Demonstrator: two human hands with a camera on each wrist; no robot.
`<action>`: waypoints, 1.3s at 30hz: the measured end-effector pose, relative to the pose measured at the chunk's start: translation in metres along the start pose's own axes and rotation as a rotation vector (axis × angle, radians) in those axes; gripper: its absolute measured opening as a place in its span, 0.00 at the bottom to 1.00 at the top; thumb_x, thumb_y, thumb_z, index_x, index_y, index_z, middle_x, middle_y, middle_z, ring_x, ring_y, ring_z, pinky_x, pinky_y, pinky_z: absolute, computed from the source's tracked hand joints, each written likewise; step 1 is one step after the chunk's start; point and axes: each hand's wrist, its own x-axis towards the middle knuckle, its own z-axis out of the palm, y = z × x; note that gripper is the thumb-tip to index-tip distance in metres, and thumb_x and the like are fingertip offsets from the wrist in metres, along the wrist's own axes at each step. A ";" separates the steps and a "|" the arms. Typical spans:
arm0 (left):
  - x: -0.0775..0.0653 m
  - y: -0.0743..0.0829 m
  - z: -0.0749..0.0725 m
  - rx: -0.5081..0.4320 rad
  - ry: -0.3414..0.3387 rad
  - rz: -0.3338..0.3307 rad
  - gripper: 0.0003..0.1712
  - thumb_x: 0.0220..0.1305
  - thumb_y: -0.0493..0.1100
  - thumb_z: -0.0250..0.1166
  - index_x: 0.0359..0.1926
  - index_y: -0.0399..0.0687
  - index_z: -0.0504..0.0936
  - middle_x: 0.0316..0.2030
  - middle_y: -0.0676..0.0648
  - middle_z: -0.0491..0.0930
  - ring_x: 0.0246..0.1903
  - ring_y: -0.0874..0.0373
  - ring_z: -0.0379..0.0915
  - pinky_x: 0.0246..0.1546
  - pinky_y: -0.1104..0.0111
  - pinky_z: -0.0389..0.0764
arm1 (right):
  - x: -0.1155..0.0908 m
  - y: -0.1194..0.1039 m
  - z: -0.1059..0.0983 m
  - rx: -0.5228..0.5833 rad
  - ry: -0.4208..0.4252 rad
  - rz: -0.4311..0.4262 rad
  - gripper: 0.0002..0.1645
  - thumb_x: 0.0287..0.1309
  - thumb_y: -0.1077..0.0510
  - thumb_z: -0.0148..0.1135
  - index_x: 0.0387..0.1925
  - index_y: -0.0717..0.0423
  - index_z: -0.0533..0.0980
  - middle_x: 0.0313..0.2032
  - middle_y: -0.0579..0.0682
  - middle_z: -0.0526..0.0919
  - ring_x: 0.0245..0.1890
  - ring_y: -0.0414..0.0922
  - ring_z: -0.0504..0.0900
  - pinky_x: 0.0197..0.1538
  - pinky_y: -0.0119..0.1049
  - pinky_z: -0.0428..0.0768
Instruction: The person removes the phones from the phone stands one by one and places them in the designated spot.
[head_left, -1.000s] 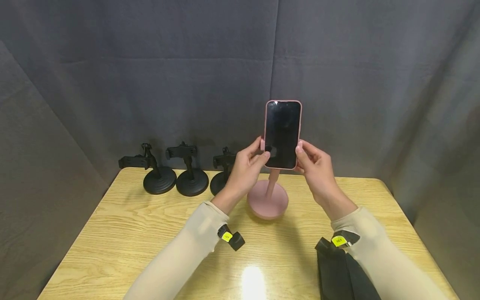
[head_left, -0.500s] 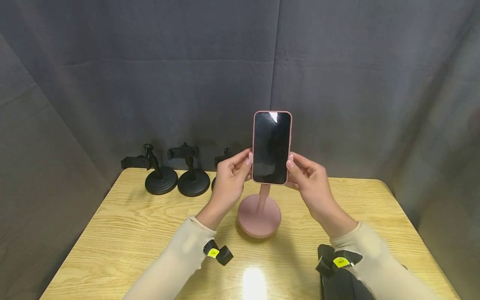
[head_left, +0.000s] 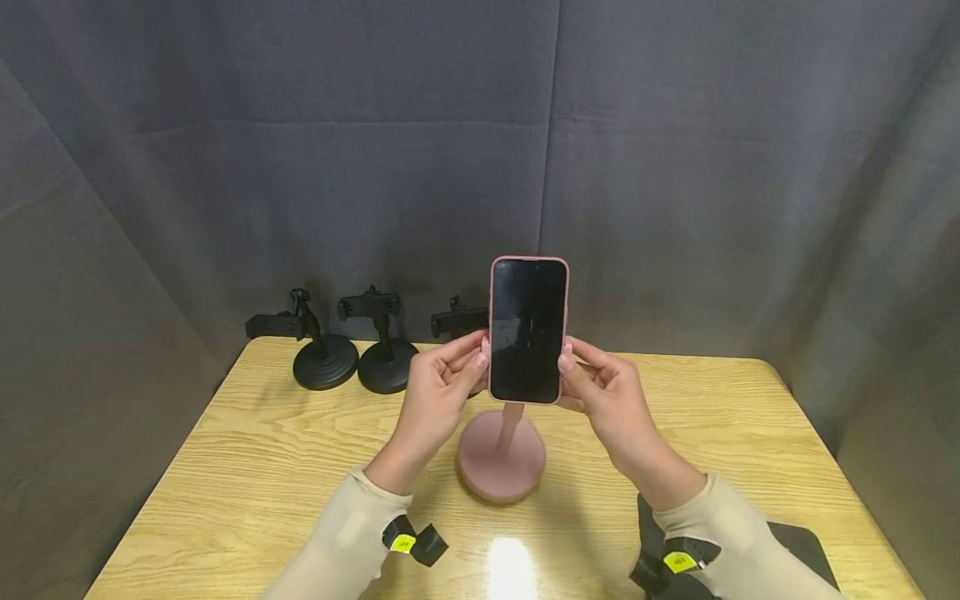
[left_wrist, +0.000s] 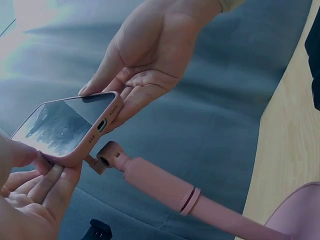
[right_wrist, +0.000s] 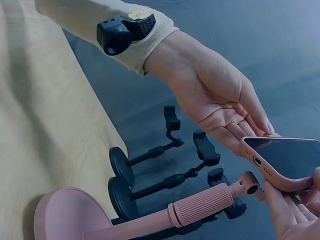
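Note:
A phone (head_left: 528,329) in a pink case stands upright, dark screen facing me, in the clamp of a pink phone stand (head_left: 501,462). My left hand (head_left: 435,396) pinches the clamp end at the phone's left edge between thumb and fingers. At the opposite edge my right hand (head_left: 617,410) pinches the other clamp end, its thumb in front and fingers curled behind. Below the phone, the left wrist view shows the stand's ribbed neck (left_wrist: 160,185) and ball joint. Most of the clamp is hidden behind the phone.
Several black phone stands (head_left: 386,367) line the table's back left edge, one partly behind my left hand. A black flat object (head_left: 806,546) lies under my right forearm on the wooden table (head_left: 247,467). A grey curtain (head_left: 360,167) hangs behind.
Both hands have come toward me and slightly left, bringing the phone and the pink stand, base included, along. The hands keep their grip at the phone's sides; the black stands stay put.

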 end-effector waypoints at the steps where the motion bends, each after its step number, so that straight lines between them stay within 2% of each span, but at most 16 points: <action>1: -0.002 -0.001 -0.001 -0.001 -0.003 -0.003 0.22 0.74 0.29 0.55 0.65 0.23 0.70 0.61 0.28 0.76 0.48 0.69 0.83 0.47 0.72 0.86 | -0.002 0.001 0.001 0.000 -0.004 -0.002 0.27 0.74 0.59 0.57 0.68 0.68 0.69 0.43 0.32 0.88 0.42 0.35 0.89 0.48 0.33 0.87; 8: -0.013 -0.002 -0.009 0.012 -0.020 -0.013 0.22 0.72 0.27 0.56 0.64 0.20 0.70 0.59 0.24 0.76 0.44 0.71 0.84 0.43 0.73 0.87 | -0.012 0.004 0.007 0.010 -0.016 0.014 0.27 0.73 0.61 0.57 0.68 0.70 0.68 0.42 0.33 0.88 0.41 0.35 0.89 0.47 0.33 0.88; 14: -0.021 -0.002 -0.012 -0.001 -0.033 -0.040 0.23 0.72 0.27 0.56 0.64 0.19 0.69 0.58 0.23 0.75 0.43 0.70 0.85 0.43 0.70 0.87 | -0.017 0.009 0.009 0.005 -0.027 0.034 0.27 0.73 0.60 0.57 0.69 0.67 0.68 0.41 0.32 0.89 0.40 0.36 0.90 0.47 0.34 0.88; 19: -0.027 -0.003 -0.016 -0.001 -0.046 -0.048 0.22 0.72 0.27 0.56 0.64 0.18 0.69 0.57 0.22 0.76 0.42 0.69 0.86 0.43 0.69 0.88 | -0.022 0.012 0.013 0.016 -0.030 0.038 0.28 0.72 0.61 0.58 0.68 0.69 0.68 0.43 0.36 0.89 0.40 0.36 0.90 0.47 0.34 0.88; 25: -0.034 -0.006 -0.021 0.010 -0.046 -0.047 0.23 0.70 0.26 0.57 0.62 0.16 0.69 0.57 0.20 0.75 0.43 0.70 0.85 0.41 0.70 0.88 | -0.025 0.018 0.015 0.016 -0.061 0.021 0.28 0.72 0.62 0.58 0.68 0.70 0.67 0.43 0.33 0.89 0.40 0.36 0.90 0.47 0.34 0.88; 32: -0.035 -0.007 -0.025 0.027 -0.047 -0.049 0.23 0.70 0.27 0.58 0.63 0.17 0.69 0.57 0.21 0.75 0.43 0.70 0.85 0.41 0.71 0.87 | -0.026 0.022 0.016 0.019 -0.079 -0.010 0.28 0.72 0.62 0.58 0.68 0.70 0.67 0.43 0.31 0.88 0.40 0.36 0.90 0.46 0.34 0.88; 35: -0.035 -0.008 -0.026 0.033 -0.044 -0.047 0.24 0.70 0.27 0.58 0.64 0.18 0.69 0.58 0.21 0.75 0.43 0.71 0.84 0.41 0.71 0.87 | -0.025 0.021 0.018 0.019 -0.072 -0.002 0.28 0.72 0.62 0.58 0.68 0.70 0.68 0.45 0.35 0.89 0.41 0.37 0.90 0.47 0.35 0.88; 39: -0.035 -0.009 -0.027 0.039 -0.039 -0.051 0.24 0.71 0.28 0.58 0.64 0.18 0.68 0.60 0.22 0.74 0.43 0.71 0.84 0.41 0.72 0.87 | -0.024 0.020 0.021 0.016 -0.061 0.002 0.27 0.72 0.63 0.58 0.67 0.71 0.69 0.49 0.50 0.89 0.41 0.36 0.90 0.47 0.35 0.88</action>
